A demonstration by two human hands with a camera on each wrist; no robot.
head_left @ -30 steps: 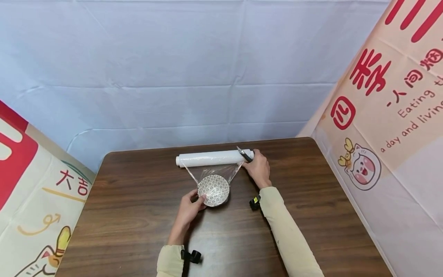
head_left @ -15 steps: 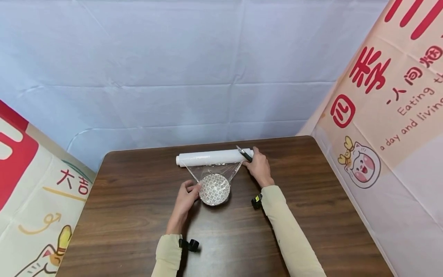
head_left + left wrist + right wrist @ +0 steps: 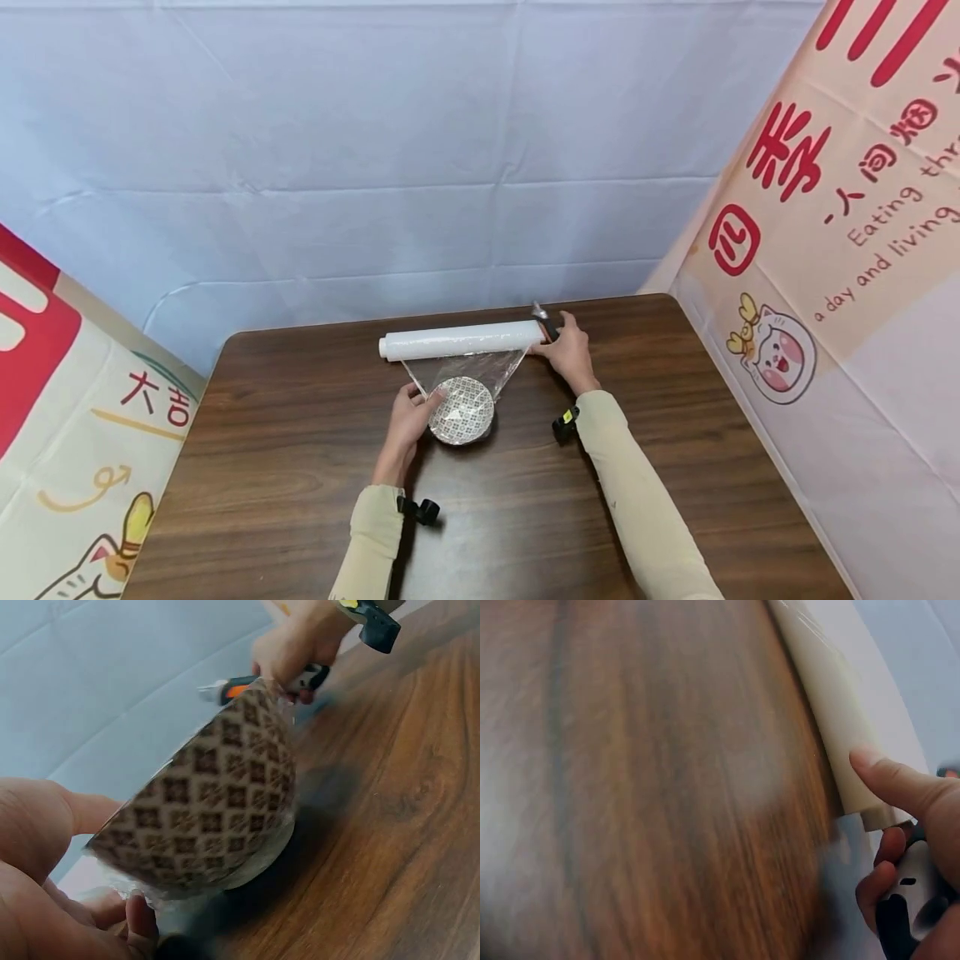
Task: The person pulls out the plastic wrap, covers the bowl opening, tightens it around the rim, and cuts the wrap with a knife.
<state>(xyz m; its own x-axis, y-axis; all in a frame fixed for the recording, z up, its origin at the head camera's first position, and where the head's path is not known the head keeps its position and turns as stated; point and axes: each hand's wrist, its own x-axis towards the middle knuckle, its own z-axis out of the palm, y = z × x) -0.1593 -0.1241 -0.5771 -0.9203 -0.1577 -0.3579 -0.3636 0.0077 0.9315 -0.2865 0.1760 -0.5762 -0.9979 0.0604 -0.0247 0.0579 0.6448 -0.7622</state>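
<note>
Table edge (image 3: 315, 330) just behind your white roll (image 3: 461, 340), wood (image 3: 491, 533) spanning lower centre, patterned bowl (image 3: 465, 415) under film (image 3: 472, 367), your left hand (image 3: 409, 417) gripping its rim, your right hand (image 3: 570, 357) holding a cutter (image 3: 548, 323)

I get the head view bright and evenly lit, with a soft sheen on the brown table (image 3: 495, 521) and small glints over the patterned bowl (image 3: 465, 410). The left wrist feed looks dimmer to me — the bowl's pattern slightly smeared, a soft dark shadow beside it. On the right wrist feed, I see blurred wood grain, pale glare, and a washed-out roll (image 3: 836, 712).
</note>
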